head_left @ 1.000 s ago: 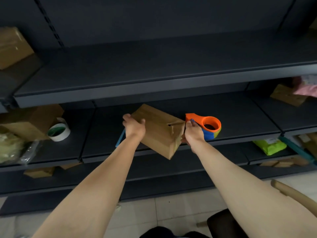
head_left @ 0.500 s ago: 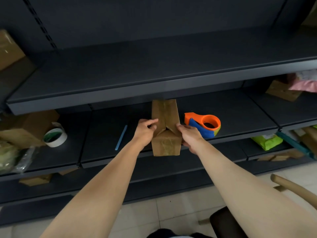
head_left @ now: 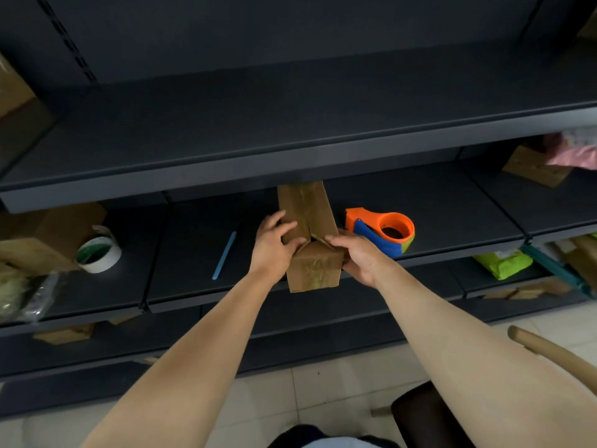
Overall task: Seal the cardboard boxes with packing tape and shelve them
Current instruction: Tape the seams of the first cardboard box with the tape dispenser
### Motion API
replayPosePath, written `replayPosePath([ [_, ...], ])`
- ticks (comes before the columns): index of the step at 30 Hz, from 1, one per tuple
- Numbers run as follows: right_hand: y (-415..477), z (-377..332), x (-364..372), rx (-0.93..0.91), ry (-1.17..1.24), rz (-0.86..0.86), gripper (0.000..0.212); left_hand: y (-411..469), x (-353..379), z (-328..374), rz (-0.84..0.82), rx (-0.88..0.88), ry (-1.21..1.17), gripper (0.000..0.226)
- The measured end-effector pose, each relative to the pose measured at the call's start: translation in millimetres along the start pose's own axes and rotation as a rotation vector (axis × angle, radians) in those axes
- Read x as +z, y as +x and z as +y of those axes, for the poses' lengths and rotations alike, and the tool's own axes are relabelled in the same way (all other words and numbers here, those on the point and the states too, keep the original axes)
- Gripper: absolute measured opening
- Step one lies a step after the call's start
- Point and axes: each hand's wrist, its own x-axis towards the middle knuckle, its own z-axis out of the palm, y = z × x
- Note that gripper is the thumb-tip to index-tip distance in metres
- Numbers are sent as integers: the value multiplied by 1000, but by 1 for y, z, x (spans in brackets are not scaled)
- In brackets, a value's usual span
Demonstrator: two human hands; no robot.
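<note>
Cardboard box (head_left: 315,270) just left of the tape dispenser (head_left: 381,231), gripped between left hand (head_left: 273,250) and right hand (head_left: 357,257), fingers curled round its sides.

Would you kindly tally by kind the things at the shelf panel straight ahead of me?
Box: 1
Tape dispenser: 1
Blue stick: 1
Total: 3
</note>
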Motion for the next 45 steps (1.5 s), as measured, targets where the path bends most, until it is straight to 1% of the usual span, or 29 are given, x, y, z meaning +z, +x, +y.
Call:
replayPosePath([
  [1,-1,1,-2,-5,7,-26,31,-1,2,-1,-8,50,28,38],
  [3,-1,3,-3,-11,23,-55,29,-3,5,-4,-27,74,10,35],
  [7,2,3,-4,-9,-14,-74,44,-5,5,-8,-57,44,-83,32],
  [13,7,0,-7,12,-154,-91,64,-3,-5,-5,-174,14,47,34],
  [18,9,-8,-5,-40,-350,-42,62,-2,-15,1,-293,-3,141,39],
  [20,9,-9,-5,-48,-378,-44,60,0,-21,3,-357,-28,152,42],
  [22,8,-8,-5,-53,-387,-43,61,0,-22,5,-386,-40,169,49],
  [25,9,-8,-6,-44,-371,-37,65,-2,-17,9,-351,-25,241,58],
  [28,11,-8,-6,-22,-327,-49,70,0,-15,13,-325,-27,280,61],
  [30,12,-9,-5,-12,-331,-58,69,2,-13,16,-311,-38,278,62],
  [33,10,-11,-7,-23,-391,-66,63,2,-9,21,-271,-28,365,67],
  [34,9,-11,-8,-59,-445,-48,60,3,-8,22,-265,-17,388,68],
  [35,9,-10,-11,-121,-489,4,58,2,-8,23,-264,-7,398,68],
  [36,9,-8,-14,-201,-509,103,55,1,-8,24,-266,0,402,69],
  [38,13,-6,-25,-338,-585,413,48,-3,-9,24,-274,16,405,67],
  [39,16,-6,-32,-346,-715,563,46,-5,-10,23,-280,33,410,65],
  [40,20,-7,-40,-300,-877,655,48,-8,-10,23,-288,63,433,61],
  [41,23,-7,-48,-227,-1020,686,52,-10,-10,22,-297,105,488,55],
  [42,25,-7,-55,-140,-1118,677,57,-11,-9,22,-307,143,568,49],
  [44,28,-6,-65,6,-1213,621,62,-10,-7,21,-314,183,733,42],
  [45,30,-4,-70,47,-1259,595,61,-9,-5,21,-313,190,801,42],
])
